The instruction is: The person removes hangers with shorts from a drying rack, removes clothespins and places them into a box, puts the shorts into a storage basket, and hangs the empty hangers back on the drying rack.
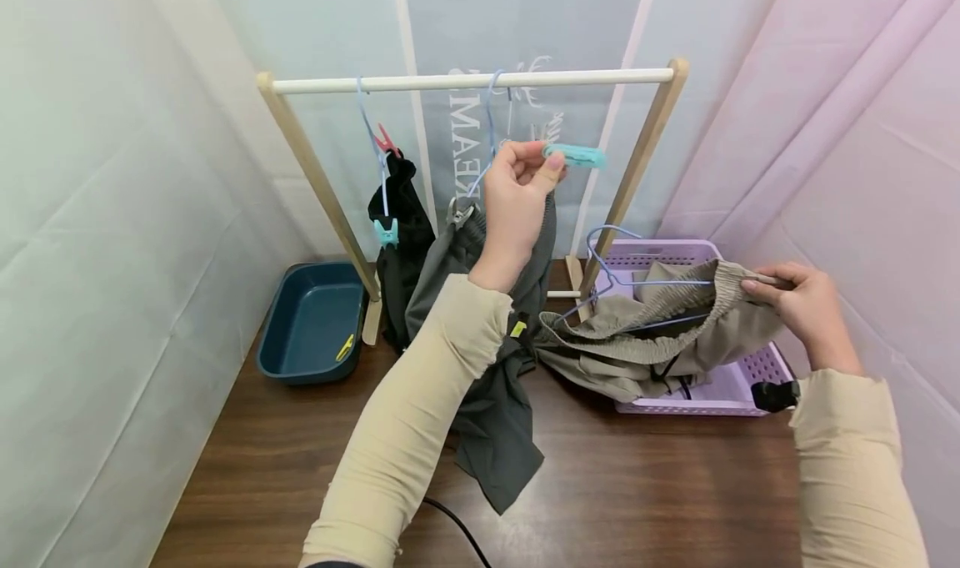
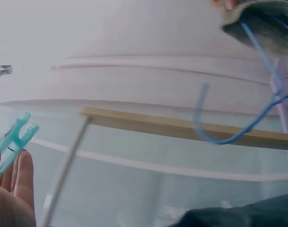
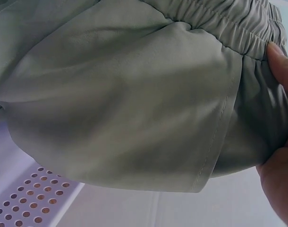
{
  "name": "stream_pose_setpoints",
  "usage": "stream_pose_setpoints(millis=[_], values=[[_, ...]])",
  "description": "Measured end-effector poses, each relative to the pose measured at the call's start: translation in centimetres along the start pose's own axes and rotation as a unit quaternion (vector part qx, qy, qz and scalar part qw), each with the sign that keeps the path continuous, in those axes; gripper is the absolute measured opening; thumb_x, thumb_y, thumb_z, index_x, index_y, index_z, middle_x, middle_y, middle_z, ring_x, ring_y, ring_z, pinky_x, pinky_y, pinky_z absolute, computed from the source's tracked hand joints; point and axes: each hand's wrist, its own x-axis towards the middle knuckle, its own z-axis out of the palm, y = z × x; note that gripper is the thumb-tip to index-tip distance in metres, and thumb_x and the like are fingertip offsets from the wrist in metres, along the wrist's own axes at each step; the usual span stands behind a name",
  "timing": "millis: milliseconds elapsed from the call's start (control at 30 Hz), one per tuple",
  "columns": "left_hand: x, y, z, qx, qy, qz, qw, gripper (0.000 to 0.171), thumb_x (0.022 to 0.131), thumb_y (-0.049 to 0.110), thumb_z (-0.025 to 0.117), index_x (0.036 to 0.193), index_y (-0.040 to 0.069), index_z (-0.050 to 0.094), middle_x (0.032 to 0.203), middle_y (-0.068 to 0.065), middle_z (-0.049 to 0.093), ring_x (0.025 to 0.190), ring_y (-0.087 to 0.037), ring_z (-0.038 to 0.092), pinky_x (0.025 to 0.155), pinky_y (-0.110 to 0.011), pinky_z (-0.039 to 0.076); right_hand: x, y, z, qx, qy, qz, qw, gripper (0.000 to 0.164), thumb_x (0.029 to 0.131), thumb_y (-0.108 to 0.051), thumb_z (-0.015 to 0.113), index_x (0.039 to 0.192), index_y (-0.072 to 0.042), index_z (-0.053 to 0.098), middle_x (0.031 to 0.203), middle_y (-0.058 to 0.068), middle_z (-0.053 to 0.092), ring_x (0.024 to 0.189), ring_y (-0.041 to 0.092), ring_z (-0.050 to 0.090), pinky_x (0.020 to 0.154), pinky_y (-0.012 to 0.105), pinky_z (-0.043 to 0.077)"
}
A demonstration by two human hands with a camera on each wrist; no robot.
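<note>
My left hand point(image 1: 520, 197) pinches a teal clothespin point(image 1: 576, 156) between thumb and fingers, in front of the rack's top bar. In the left wrist view the clothespin point(image 2: 16, 141) points up from the fingertips. At the right, my right hand point(image 1: 804, 305) grips the elastic waistband of khaki pants point(image 1: 675, 343). A blue hanger point(image 1: 617, 278) lies inside that waistband, its hook sticking out to the upper left. The right wrist view shows the thumb on the gathered waistband point(image 3: 224, 28), with the pants' fabric hanging below. Dark grey pants point(image 1: 495, 418) hang behind my left forearm.
A white-barred rack point(image 1: 450, 82) with wooden legs stands at the back. On its left hangs a black garment point(image 1: 405, 205) with a red clothespin point(image 1: 387, 141) and a teal one. A blue basin point(image 1: 311, 314) sits at left, a purple basket point(image 1: 723, 394) under the khaki pants.
</note>
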Motion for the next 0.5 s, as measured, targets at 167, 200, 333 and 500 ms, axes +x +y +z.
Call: stream_pose_setpoints(millis=[167,200,333,500], values=[[0.3,2.5,-1.0,-0.06,0.024,-0.009,0.9978,0.02,0.09,-0.004,0.059,0.107,-0.013,0.051,0.086,-0.007,0.058,0.073,-0.008,0.06,0.082,-0.026,0.057,0.0,0.4,-0.5,-0.004,-0.013,0.029,0.999,0.033,0.085,-0.02,0.072,0.074,-0.05,0.062,0.067,-0.043,0.053,0.065,-0.015,0.046,0.056,0.01,0.036],[0.3,3.0,-1.3,-0.068,0.032,-0.007,0.9971,0.019,0.09,-0.005,0.058,0.106,-0.012,0.051,0.084,-0.005,0.057,0.072,-0.007,0.061,0.081,-0.026,0.057,0.1,0.5,-0.6,-0.008,-0.015,0.031,0.999,0.033,0.085,-0.021,0.072,0.074,-0.051,0.062,0.066,-0.043,0.052,0.065,-0.015,0.046,0.056,0.01,0.036],[0.3,4.8,-2.6,-0.096,0.05,0.006,0.9941,0.013,0.092,-0.004,0.056,0.103,-0.009,0.052,0.082,-0.002,0.056,0.072,-0.007,0.062,0.082,-0.026,0.056,0.1,0.7,-0.6,0.014,-0.027,0.042,0.999,0.034,0.085,-0.019,0.071,0.074,-0.05,0.062,0.064,-0.039,0.055,0.061,-0.013,0.048,0.054,0.011,0.038],[0.4,6.4,-4.5,-0.134,0.076,0.024,0.9878,0.005,0.092,-0.003,0.056,0.093,0.0,0.054,0.079,-0.003,0.057,0.07,-0.008,0.064,0.077,-0.022,0.056,0.0,1.1,-0.7,0.046,-0.036,0.054,0.997,0.035,0.086,-0.017,0.071,0.073,-0.049,0.064,0.061,-0.033,0.058,0.055,-0.009,0.05,0.05,0.014,0.04]])
